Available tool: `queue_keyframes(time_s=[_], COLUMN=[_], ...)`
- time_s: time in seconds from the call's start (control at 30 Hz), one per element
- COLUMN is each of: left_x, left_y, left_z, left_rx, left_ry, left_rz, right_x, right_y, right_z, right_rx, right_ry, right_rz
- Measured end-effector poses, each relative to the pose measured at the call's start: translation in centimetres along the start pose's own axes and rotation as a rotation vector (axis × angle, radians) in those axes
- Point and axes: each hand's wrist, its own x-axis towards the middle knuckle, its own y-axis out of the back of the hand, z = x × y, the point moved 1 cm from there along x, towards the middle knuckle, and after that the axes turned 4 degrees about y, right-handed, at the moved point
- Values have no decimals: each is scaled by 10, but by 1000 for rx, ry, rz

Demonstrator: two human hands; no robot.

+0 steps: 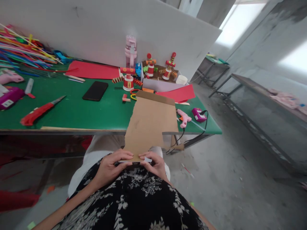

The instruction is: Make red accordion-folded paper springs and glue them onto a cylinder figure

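A brown piece of cardboard (152, 119) with a ragged left edge slopes from the table top down to my lap. My left hand (114, 164) pinches its near edge, thumb below and fingers on top. Close beside it, my right hand (154, 163) grips the same edge a little to the right, with a small white patch showing at its fingers. The cardboard's far end, folded along a darker strip, rests on the table by yellow-handled scissors (133, 95) that it partly covers.
On the green table (110, 115) lie a red-handled knife (39, 113), a black phone (95, 91), red sheets (93, 70) and a pink glue gun (184, 118) with a cord. Paper figures (128, 82) stand near a box (158, 85). Colourful sticks (24, 49) pile at left.
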Motion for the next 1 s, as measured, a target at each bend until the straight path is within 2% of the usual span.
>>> queue_keyframes(time_s=[0.3, 0.53, 0.77, 0.93, 1.0], left_x=[0, 1, 3, 2, 2], left_y=[-1, -2, 0, -2, 2], left_z=[5, 9, 10, 9, 8], left_rx=[-24, -13, -7, 62, 174], left_ry=[78, 213, 199, 217, 152], left_rz=[-20, -50, 18, -37, 15], right_x=[0, -3, 3, 2, 2], right_y=[-2, -6, -3, -2, -2], right_z=[-1, 0, 0, 1, 0], right_rx=[2, -9, -76, -130, -96], right_ry=[-27, -152, 4, -45, -98], right_rz=[10, 17, 7, 52, 56])
